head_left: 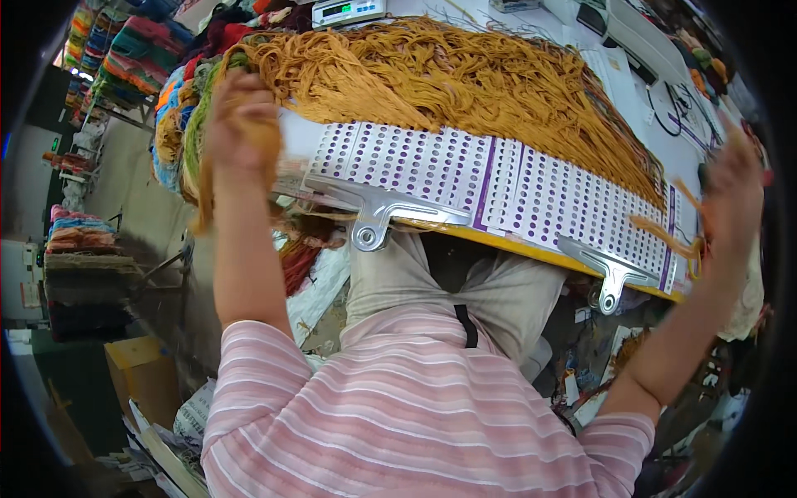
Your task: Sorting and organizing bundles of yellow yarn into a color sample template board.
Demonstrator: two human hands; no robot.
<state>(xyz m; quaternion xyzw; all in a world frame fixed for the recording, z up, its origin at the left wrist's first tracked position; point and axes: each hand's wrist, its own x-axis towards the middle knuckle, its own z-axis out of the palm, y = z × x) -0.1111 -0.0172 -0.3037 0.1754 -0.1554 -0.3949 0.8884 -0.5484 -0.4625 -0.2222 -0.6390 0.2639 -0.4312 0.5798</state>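
Observation:
At the left end of the table, my left hand is raised and blurred, closed on a hank of mustard-yellow yarn that trails down beside my wrist. Off the right end is my right hand, smeared by motion, so its fingers cannot be read. Orange-yellow strands stretch between it and the board's right end. In front of me lies a long white card board with rows of punched holes and purple bands. Two metal bulldog clips, a left one and a right one, grip its near edge.
A thick spread of mustard yarn covers the table behind the board. Multicoloured hanks hang at the table's left end. A digital scale stands at the back. A cardboard box sits on the floor at left.

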